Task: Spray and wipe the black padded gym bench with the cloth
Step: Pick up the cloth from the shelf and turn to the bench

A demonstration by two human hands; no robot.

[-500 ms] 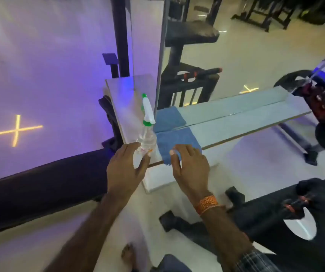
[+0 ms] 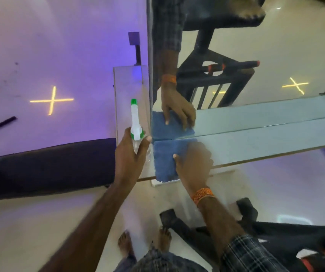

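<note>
A clear spray bottle [image 2: 136, 124] with a white and green nozzle stands on a pale ledge [image 2: 256, 146] by a mirror. My left hand [image 2: 130, 156] is wrapped around the bottle's body. A blue cloth [image 2: 163, 161] lies flat on the ledge just to the right of the bottle, one end hanging over the front edge. My right hand [image 2: 193, 163] rests on the cloth's right side, fingers closing on it. The black padded bench [image 2: 45, 165] stretches across the left, below the ledge.
A mirror [image 2: 236, 46] rises behind the ledge and reflects my right hand, the cloth and black gym equipment. Dark equipment parts [image 2: 265, 228] lie on the floor at lower right. My bare feet [image 2: 144, 242] stand on pale tiles. Yellow cross lights glow on the purple wall.
The view has moved closer and lower over the ledge. My left hand has closed more fully round the bottle, and my right hand has slid further onto the cloth.
</note>
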